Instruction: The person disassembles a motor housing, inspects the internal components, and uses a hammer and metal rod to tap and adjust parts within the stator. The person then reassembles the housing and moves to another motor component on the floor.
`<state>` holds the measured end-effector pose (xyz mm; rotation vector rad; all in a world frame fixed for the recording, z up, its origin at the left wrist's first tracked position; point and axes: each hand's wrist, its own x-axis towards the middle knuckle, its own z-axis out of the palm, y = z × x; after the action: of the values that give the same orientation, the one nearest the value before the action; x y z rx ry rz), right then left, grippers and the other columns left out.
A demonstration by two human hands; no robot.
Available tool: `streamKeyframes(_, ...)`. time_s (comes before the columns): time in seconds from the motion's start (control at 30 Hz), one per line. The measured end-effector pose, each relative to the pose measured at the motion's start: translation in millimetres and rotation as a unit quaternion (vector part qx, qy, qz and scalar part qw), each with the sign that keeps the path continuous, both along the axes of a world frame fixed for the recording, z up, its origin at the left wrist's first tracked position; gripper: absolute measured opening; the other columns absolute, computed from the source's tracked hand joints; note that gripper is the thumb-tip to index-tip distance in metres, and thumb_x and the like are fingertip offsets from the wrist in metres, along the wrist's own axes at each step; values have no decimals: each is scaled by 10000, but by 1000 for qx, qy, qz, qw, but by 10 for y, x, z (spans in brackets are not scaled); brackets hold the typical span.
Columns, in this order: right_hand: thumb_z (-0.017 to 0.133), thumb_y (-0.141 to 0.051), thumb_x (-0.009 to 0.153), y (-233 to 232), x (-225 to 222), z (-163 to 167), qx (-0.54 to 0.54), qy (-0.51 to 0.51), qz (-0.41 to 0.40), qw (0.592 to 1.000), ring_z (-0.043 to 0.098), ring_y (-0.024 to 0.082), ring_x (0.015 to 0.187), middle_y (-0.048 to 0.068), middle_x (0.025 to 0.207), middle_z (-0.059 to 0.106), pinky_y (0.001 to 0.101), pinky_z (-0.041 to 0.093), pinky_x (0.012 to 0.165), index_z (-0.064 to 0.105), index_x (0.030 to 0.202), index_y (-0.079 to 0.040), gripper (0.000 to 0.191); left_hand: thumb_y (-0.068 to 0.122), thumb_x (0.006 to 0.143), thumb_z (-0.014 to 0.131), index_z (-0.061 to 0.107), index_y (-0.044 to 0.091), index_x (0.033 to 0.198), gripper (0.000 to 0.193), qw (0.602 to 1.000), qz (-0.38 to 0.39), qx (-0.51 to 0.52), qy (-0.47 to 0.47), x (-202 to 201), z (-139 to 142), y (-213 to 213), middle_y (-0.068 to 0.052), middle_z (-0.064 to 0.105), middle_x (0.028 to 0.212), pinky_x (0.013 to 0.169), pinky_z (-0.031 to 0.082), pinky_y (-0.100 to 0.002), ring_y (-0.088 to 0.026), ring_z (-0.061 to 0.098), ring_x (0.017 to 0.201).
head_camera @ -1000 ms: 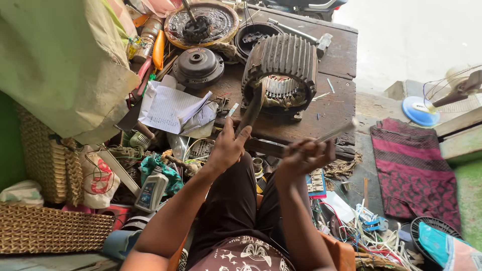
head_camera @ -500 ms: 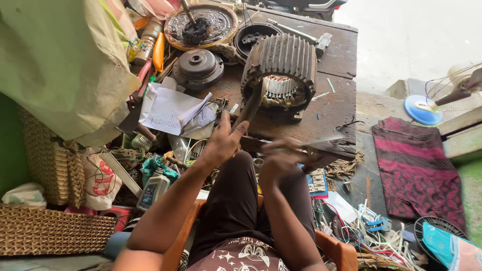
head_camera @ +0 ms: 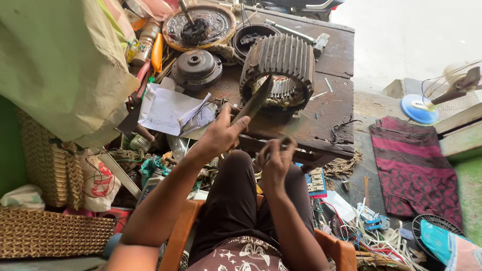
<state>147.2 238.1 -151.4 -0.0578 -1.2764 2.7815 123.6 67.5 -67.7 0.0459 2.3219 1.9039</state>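
My left hand is closed around the handle of a knife, whose dark blade slants up and to the right, its tip lying over the near rim of the ribbed motor stator housing that stands on the wooden workbench. My right hand sits just right of and nearer than the left, above my knees; its fingers are curled together on something thin, but that part is blurred and I cannot tell what they pinch, or whether they truly clamp anything. As I judge it, the step in hand is trimming or scraping a small piece with the blade, close in front of the stator whose copper windings show inside the ring. The next move, I think, calls for keeping the edge angled away from my right fingertips, a short controlled stroke, and a firm hold on the small piece so it does not slip toward my lap. Left of the knife lies a sheaf of white papers; farther off sit a round dark end cover and a flat circular plate. On the floor to the right lie a red striped cloth and a small fan, well apart from my hands.
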Motion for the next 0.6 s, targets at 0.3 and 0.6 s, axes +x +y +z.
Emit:
streamKeyframes(0.3, 742, -237, 913, 1046, -393, 571, 778, 240, 65, 577, 688, 262, 640, 87, 822, 756, 424, 508, 553, 717, 1073, -153, 182, 369, 1091, 466, 363, 100, 1129, 291, 812, 5, 556, -175, 147, 77, 392, -85, 588, 962, 416, 427, -227, -86, 524, 549)
streamKeyframes(0.6, 703, -118, 926, 863, -748, 1127, 790, 400, -75, 459, 631, 203, 592, 47, 793, 689, 363, 480, 492, 722, 991, -148, 74, 363, 1123, 437, 389, 50, 1164, 319, 673, -69, 710, -196, 137, 255, 516, -48, 518, 985, 494, 457, -207, -65, 480, 632)
